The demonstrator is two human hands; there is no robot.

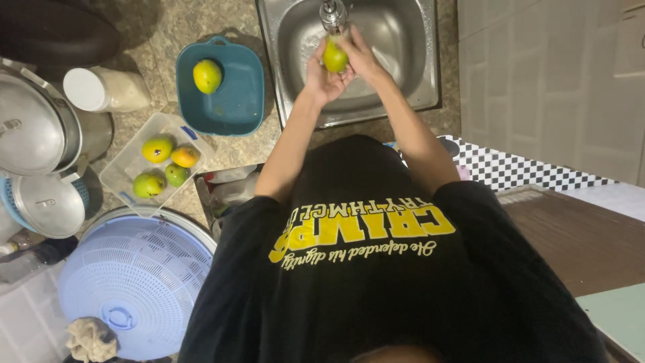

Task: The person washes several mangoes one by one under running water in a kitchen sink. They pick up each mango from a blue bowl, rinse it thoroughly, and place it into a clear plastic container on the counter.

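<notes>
Both hands (342,60) cup a green fruit (334,57) mid-sink (410,40), walls well clear.

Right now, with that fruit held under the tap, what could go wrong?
The wet green-yellow fruit, cupped between the left hand and right hand under the tap, could slip and drop into the steel sink, perhaps bruising. Water might also splash over the rim onto the stone counter near the teal basin.

Open room inside the square steel sink (403,74) to either side of the chrome tap (332,13). Crowded to the left: teal plastic basin (235,107), clear plastic tray (127,168), lidded steel pots (33,128).
</notes>
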